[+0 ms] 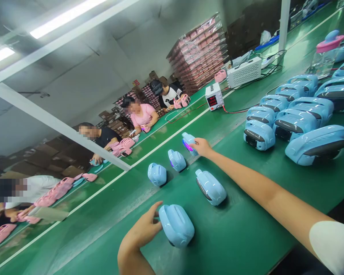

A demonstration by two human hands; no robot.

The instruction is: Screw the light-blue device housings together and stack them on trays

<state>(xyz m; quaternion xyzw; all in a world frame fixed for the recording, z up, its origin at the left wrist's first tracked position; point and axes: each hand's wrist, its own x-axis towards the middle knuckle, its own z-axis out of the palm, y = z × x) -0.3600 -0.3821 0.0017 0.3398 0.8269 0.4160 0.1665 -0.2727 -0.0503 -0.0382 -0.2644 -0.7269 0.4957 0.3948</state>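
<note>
My right hand (202, 147) reaches far forward, its fingers closed on a small light-blue plastic device (191, 142) with a purple glow on its side. My left hand (145, 228) is at the left end of a larger-looking light-blue device (178, 226) with a handle slot on top, fingers and thumb against that end. Two more blue devices stand on the green table left of my right hand: one (177, 160) with a faint purple glow, the other (157, 174) plain. Between my hands sits a blue device (211, 187) with a dark strip along its side.
Several blue devices (296, 121) stand in rows at the right, beside a clear bottle with a pink lid (329, 44). A power supply (214, 97) with red digits and wires stands further back. Across the green table (111, 217), several people handle pink devices (123, 147). A white post slants past.
</note>
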